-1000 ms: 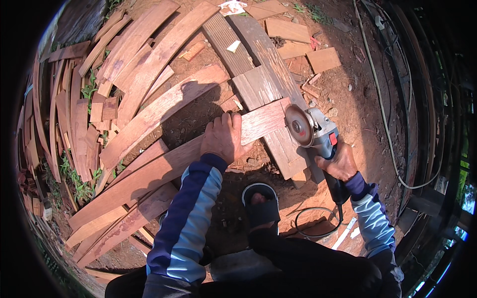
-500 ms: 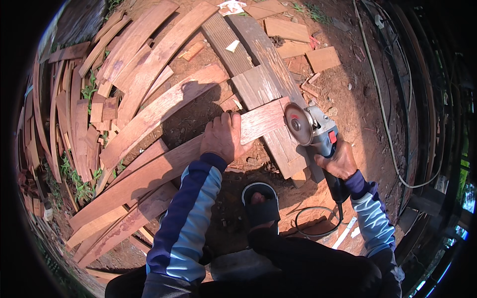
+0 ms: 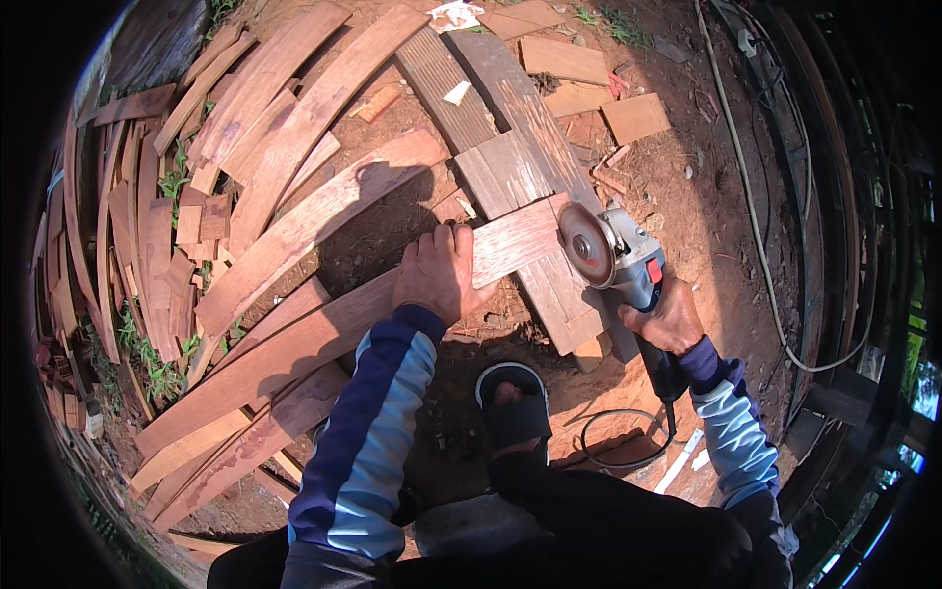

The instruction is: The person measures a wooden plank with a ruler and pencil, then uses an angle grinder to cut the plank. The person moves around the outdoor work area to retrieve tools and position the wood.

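My left hand (image 3: 438, 275) is closed over a long reddish wooden board (image 3: 329, 330), its thumb along the near edge. The board's far right end rests on weathered grey planks (image 3: 502, 169) laid on the ground. In my right hand (image 3: 671, 316) is an angle grinder (image 3: 634, 267), gripped round its body, with a red switch and a round cutting disc (image 3: 586, 245). The disc stands upright right at the board's end; whether it touches the wood or spins, I cannot tell. A black cord (image 3: 671, 417) leaves the grinder's rear.
Curved boards (image 3: 314, 118) lie piled at the left, beside short offcuts (image 3: 203, 218). Wood pieces (image 3: 564, 61) lie at the far side. My sandalled foot (image 3: 512, 401) is just below the board. A pale cable (image 3: 746, 187) runs along the right.
The whole view has shifted very slightly. Both hands, the board and the grinder keep nearly the same places relative to each other.
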The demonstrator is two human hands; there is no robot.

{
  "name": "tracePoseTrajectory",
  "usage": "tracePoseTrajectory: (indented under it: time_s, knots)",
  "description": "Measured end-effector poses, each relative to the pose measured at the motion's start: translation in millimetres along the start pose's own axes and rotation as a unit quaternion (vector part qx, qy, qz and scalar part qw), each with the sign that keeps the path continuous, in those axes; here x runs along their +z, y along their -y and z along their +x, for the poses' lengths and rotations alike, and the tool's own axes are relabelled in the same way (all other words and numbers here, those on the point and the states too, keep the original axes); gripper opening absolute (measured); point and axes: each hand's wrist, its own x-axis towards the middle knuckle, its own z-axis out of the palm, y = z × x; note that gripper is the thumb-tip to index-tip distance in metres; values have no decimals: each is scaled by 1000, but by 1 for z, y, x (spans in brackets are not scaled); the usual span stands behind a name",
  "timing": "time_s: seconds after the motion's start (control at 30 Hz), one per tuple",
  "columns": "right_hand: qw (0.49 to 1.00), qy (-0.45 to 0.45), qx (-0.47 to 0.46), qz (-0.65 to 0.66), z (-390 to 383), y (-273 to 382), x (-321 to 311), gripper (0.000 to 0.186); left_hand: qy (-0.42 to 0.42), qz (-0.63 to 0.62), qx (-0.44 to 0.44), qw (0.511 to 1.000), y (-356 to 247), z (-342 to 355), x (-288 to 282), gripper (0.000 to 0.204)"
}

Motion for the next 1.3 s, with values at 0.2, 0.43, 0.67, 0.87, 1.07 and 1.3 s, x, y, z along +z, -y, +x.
tracePoseTrajectory:
  time_s: [0.2,0.43,0.67,0.87,1.07,1.3]
  knots:
    - [1000,-8,-21,6,1,-2,2,55,-12,4,8,1000,0,0,2,61]
    - [1000,-11,-7,1,0,8,-2,55,-47,7,19,999,0,0,5,62]
    - [1000,-22,-13,0,0,7,-1,53,-26,5,13,1000,1,0,4,63]
    - [1000,-15,-23,9,1,-2,2,52,-11,-6,7,1000,2,0,5,64]
    - [1000,-10,-10,12,2,4,0,53,-3,-2,9,1000,1,0,5,64]
    - [1000,-6,7,-2,3,10,-3,54,-12,-2,12,1000,2,0,2,64]
